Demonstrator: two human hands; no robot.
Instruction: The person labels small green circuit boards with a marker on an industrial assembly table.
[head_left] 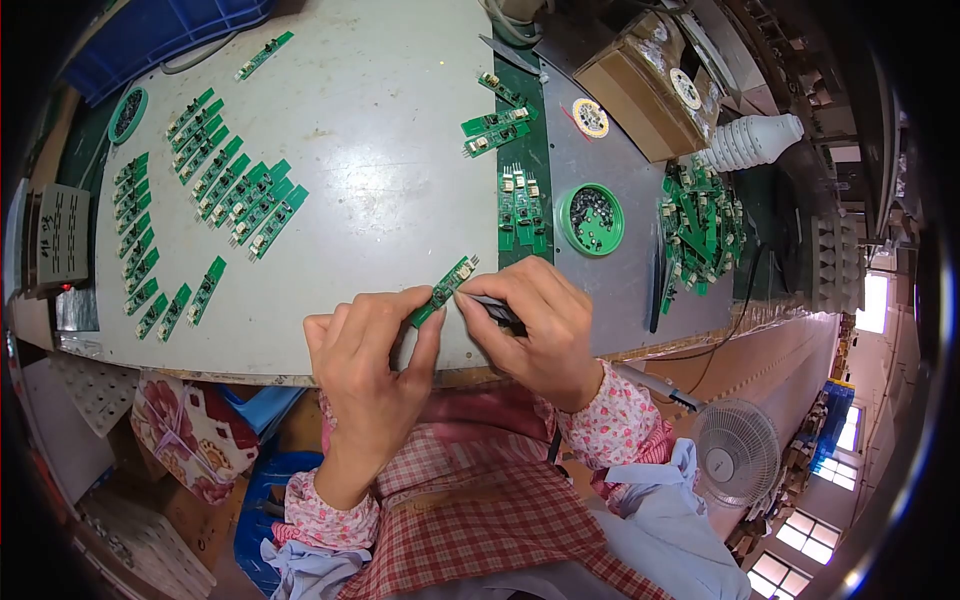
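The green circuit board (444, 293) is above the worktop's (350, 215) near edge, between the two hands. Its long axis slants, metal pins pointing away and to the right, plain end back toward the left palm. The left hand (375, 345) is nearer that plain end, thumb and forefinger pinching the board across its width. The right hand (540, 325) comes from the side, its fingers closed around a dark tool (500, 313), thumb and forefinger tips close together by the board's right edge; whether they touch it is unclear.

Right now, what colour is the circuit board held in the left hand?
The circuit board is green; the head view shows it best.
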